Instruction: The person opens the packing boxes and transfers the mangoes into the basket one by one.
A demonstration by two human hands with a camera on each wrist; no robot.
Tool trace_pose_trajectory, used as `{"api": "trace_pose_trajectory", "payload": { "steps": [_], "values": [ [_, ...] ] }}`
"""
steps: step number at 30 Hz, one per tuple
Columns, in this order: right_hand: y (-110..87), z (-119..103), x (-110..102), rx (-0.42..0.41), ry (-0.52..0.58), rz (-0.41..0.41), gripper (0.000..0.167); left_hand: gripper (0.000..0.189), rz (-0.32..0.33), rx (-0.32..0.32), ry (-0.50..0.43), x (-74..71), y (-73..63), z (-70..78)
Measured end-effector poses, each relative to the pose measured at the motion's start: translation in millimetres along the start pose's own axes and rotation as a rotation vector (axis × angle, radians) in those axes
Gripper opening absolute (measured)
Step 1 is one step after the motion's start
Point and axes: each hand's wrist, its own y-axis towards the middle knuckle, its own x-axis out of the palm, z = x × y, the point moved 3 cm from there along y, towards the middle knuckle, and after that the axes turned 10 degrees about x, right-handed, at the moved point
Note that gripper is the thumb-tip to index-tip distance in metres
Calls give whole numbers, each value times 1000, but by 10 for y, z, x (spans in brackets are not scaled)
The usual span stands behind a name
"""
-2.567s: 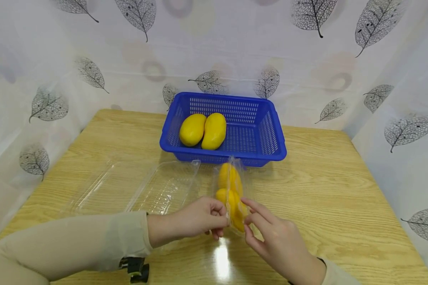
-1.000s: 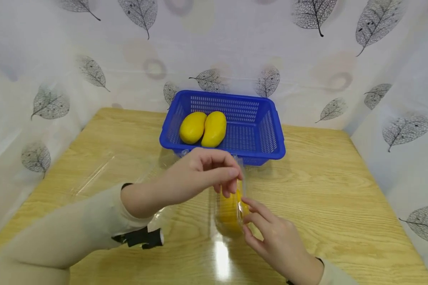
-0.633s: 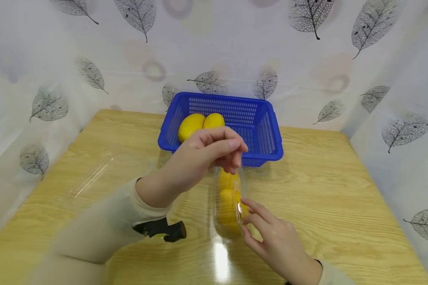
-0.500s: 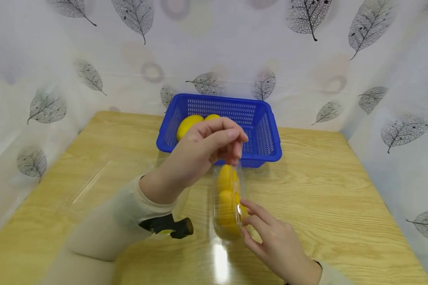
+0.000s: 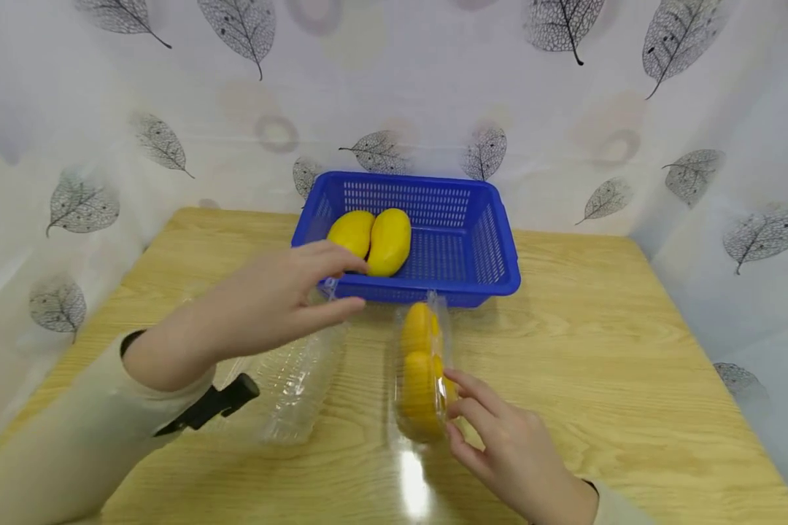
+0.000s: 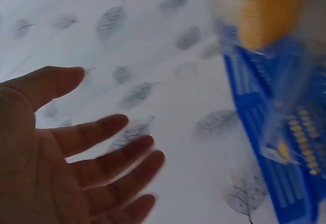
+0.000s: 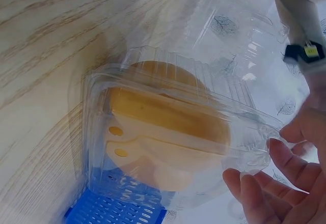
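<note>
A clear plastic clamshell box (image 5: pixel 419 394) with yellow mangoes inside stands on edge on the table, in front of the blue basket. My right hand (image 5: pixel 508 448) pinches its near right side; in the right wrist view the fingertips (image 7: pixel 249 180) lie at the rim's corner. My left hand (image 5: pixel 269 299) is raised to the left, thumb and fingers spread, holding nothing; its palm (image 6: pixel 46 173) shows in the left wrist view. Below and beyond it lies a second clear clamshell box (image 5: pixel 295 386), partly hidden by the hand and forearm.
A blue perforated basket (image 5: pixel 433 287) stands at the table's back, with two mangoes (image 5: pixel 389 244) in its left half. A leaf-patterned curtain (image 5: pixel 394 87) surrounds the wooden table (image 5: pixel 584 350) on the back and sides.
The left hand has left the filled box, risen over the basket's front, then swung left as its fingers spread. The other clamshell now reaches nearer the front. The right hand keeps its place.
</note>
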Motion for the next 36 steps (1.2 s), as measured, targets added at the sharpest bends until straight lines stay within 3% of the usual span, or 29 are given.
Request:
{"api": "trace_pose_trajectory", "payload": {
  "steps": [2,4,6,10,16,21,27,32,36],
  "values": [
    [15,-2,-12,-4,-4,-1,25,55,-178,-92,200,102,-171,-84],
    [20,-3,-20,-8,-3,-2,26,66,-306,-141,280,221,-334,-164],
    [21,-8,-24,-9,-5,-3,27,74,-388,-169,261,332,-466,-221],
    [17,-6,-9,-6,-6,-1,27,79,-449,-212,100,564,-580,-266],
    [4,-16,18,-13,-13,-1,28,69,-442,-284,44,896,-515,-339],
    [3,-19,24,-11,-12,-5,29,66,-358,-316,89,974,-445,-430],
    [15,-28,13,-23,-22,6,28,65,-326,-302,142,916,-403,-424],
    [33,-30,8,-24,-35,9,29,57,-192,-186,232,715,-243,-316],
    [36,-28,1,-22,-41,5,30,47,-170,-155,93,614,5,-243]
  ]
}}
